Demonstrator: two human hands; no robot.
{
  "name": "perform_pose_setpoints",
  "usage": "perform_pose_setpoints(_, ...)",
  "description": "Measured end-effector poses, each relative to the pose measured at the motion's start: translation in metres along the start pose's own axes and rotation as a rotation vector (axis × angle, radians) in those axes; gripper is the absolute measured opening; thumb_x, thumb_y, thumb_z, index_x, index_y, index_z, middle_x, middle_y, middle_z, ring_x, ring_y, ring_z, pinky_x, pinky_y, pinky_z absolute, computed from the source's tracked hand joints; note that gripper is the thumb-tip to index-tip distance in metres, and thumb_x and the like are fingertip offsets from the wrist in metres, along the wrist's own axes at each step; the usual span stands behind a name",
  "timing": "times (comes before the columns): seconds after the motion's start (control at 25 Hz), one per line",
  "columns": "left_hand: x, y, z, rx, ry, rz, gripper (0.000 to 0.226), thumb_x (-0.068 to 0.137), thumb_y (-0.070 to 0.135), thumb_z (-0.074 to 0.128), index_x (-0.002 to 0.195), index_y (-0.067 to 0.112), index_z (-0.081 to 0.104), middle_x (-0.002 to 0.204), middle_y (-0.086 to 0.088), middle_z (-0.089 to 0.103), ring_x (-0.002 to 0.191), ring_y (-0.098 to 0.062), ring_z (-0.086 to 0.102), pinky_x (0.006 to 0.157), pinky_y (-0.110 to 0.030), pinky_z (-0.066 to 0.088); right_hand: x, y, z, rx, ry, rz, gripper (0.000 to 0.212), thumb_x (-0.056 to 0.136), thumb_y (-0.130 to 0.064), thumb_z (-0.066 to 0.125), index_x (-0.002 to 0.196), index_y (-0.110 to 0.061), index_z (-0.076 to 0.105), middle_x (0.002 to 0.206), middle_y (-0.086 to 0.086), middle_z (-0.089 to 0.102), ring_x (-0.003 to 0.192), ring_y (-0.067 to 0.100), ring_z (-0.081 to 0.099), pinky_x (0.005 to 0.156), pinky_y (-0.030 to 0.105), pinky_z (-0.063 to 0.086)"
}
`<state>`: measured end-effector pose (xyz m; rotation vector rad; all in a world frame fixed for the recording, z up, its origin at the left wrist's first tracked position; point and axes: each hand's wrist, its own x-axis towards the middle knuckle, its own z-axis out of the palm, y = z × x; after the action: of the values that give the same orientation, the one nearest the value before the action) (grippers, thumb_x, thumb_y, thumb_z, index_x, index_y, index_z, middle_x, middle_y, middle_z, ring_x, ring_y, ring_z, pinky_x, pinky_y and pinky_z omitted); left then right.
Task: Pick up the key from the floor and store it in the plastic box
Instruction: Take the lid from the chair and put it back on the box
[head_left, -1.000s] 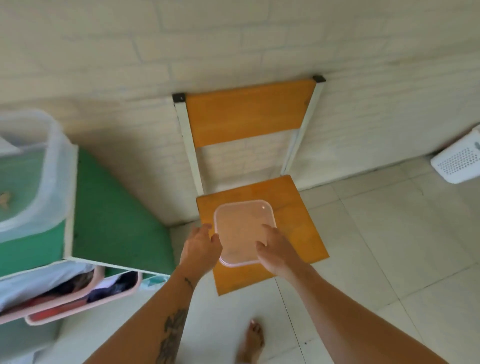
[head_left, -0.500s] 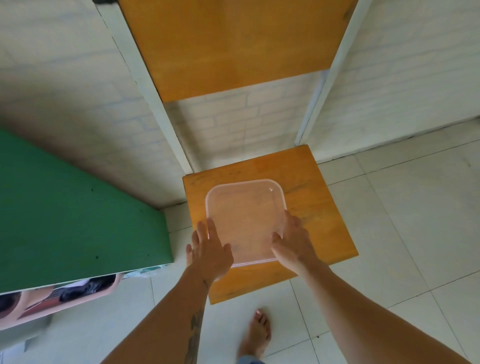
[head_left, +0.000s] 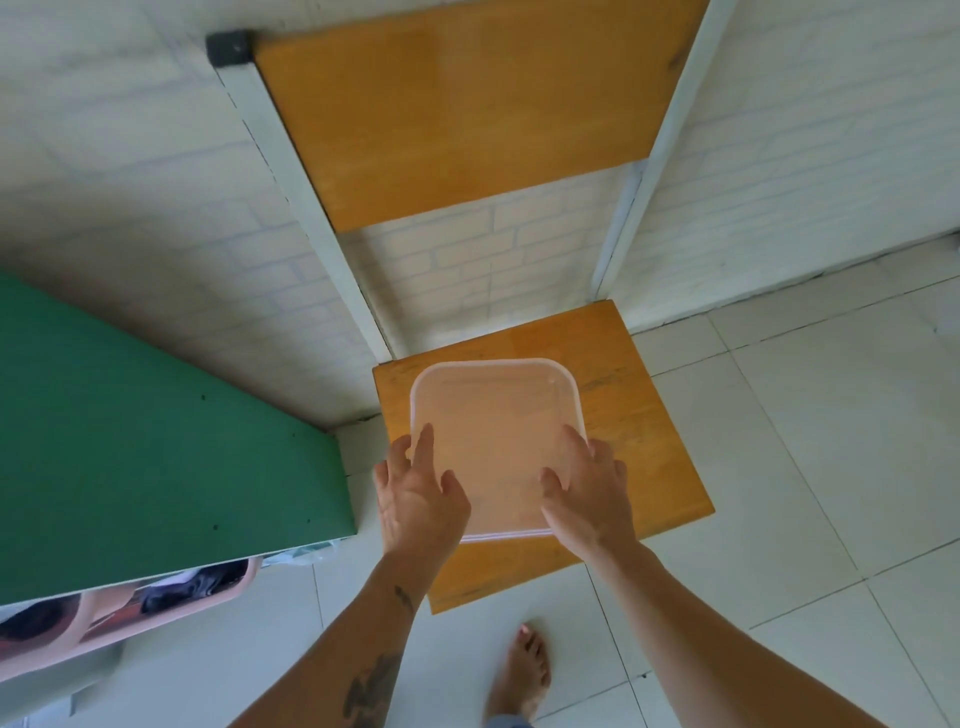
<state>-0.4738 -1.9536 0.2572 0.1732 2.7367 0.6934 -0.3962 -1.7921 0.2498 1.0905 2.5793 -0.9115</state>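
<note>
Bare foot (head_left: 522, 670) at 6 o'clock on glossy tile floor (head_left: 831, 467). Left hand (head_left: 415, 499) and right hand (head_left: 589, 499), fingers spread flat, nothing grasped, press the 7 and 5 o'clock corners of the translucent rounded-square plastic box (head_left: 493, 441), which sits lidded on the smooth orange wooden chair seat (head_left: 644, 441). White brick wall (head_left: 130, 182) at 12.

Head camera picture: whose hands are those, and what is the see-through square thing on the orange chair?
There is no robot here. A person wears a camera on their head, so you look down just as they do. The left hand and right hand are theirs, and so is the bare foot on the tiled floor. Both hands lie with fairly straight fingers on a clear plastic box, which sits on the chair seat. A green cabinet stands to the left. No key shows in this picture.
</note>
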Motion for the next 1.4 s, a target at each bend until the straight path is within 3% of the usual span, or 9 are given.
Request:
perform_pose_setpoints(0.12, -0.014, 0.009, -0.045, -0.085, 0.141, 0.098, 0.057, 0.084, 0.014, 0.061, 0.139, 0.018, 0.049, 0.131, -0.011, 0.051, 0.114, -0.030, 0.043, 0.093, -0.049, 0.049, -0.030, -0.029, -0.039, 0.016, 0.105, -0.052, 0.055, 0.093, -0.041, 0.050, 0.144, -0.028, 0.036, 0.139, 0.007, 0.044, 0.121, 0.026, 0.040, 0.096, 0.041, 0.048)
perform_pose_setpoints(0.28, -0.042, 0.028, -0.115, -0.250, 0.282, 0.189, 0.054, 0.085, 0.004, 0.061, 0.137, 0.011, 0.050, 0.126, -0.014, 0.047, 0.115, -0.030, 0.046, 0.096, -0.044, 0.047, -0.076, -0.078, -0.092, 0.063, 0.201, -0.148, 0.054, 0.090, -0.041, 0.051, 0.142, -0.027, 0.041, 0.134, 0.006, 0.047, 0.116, 0.023, 0.040, 0.094, 0.039, 0.047)
perform_pose_setpoints(0.44, -0.070, 0.045, -0.196, -0.340, 0.411, 0.224, 0.054, 0.087, 0.003, 0.058, 0.139, 0.010, 0.047, 0.133, -0.014, 0.042, 0.122, -0.029, 0.044, 0.100, -0.033, 0.039, -0.116, -0.135, -0.135, 0.119, 0.303, -0.274, 0.054, 0.088, -0.038, 0.048, 0.141, -0.025, 0.041, 0.129, 0.005, 0.048, 0.114, 0.023, 0.038, 0.094, 0.040, 0.044)
perform_pose_setpoints(0.6, -0.083, 0.036, -0.261, -0.317, 0.526, 0.283, 0.056, 0.088, 0.005, 0.056, 0.142, 0.008, 0.043, 0.149, -0.017, 0.034, 0.137, -0.033, 0.034, 0.111, -0.046, 0.036, -0.148, -0.196, -0.153, 0.100, 0.436, -0.381, 0.059, 0.085, -0.040, 0.048, 0.140, -0.022, 0.041, 0.130, 0.007, 0.046, 0.112, 0.024, 0.040, 0.095, 0.040, 0.044)
perform_pose_setpoints(0.84, -0.086, -0.008, -0.352, -0.318, 0.577, 0.301, 0.058, 0.094, 0.013, 0.050, 0.150, 0.016, 0.031, 0.160, -0.004, 0.023, 0.147, -0.024, 0.022, 0.118, -0.044, 0.028, -0.194, -0.291, -0.141, 0.056, 0.564, -0.479, 0.061, 0.083, -0.043, 0.047, 0.140, -0.021, 0.040, 0.142, 0.007, 0.041, 0.114, 0.026, 0.041, 0.088, 0.041, 0.050)
perform_pose_setpoints(1.12, -0.080, -0.093, -0.439, -0.334, 0.623, 0.211, 0.054, 0.093, 0.013, 0.050, 0.146, 0.014, 0.040, 0.160, -0.001, 0.025, 0.142, -0.024, 0.034, 0.109, -0.037, 0.036, -0.231, -0.395, -0.087, 0.051, 0.544, -0.537, 0.063, 0.086, -0.042, 0.055, 0.144, -0.025, 0.038, 0.146, 0.006, 0.037, 0.125, 0.026, 0.034, 0.098, 0.044, 0.046)
perform_pose_setpoints(1.4, -0.071, -0.161, -0.480, -0.274, 0.562, 0.145, 0.052, 0.092, 0.013, 0.048, 0.143, 0.012, 0.041, 0.159, -0.007, 0.027, 0.139, -0.028, 0.038, 0.106, -0.037, 0.040, -0.247, -0.451, -0.038, 0.023, 0.357, -0.550, 0.066, 0.091, -0.041, 0.053, 0.150, -0.022, 0.029, 0.151, 0.008, 0.027, 0.136, 0.026, 0.028, 0.101, 0.038, 0.042)
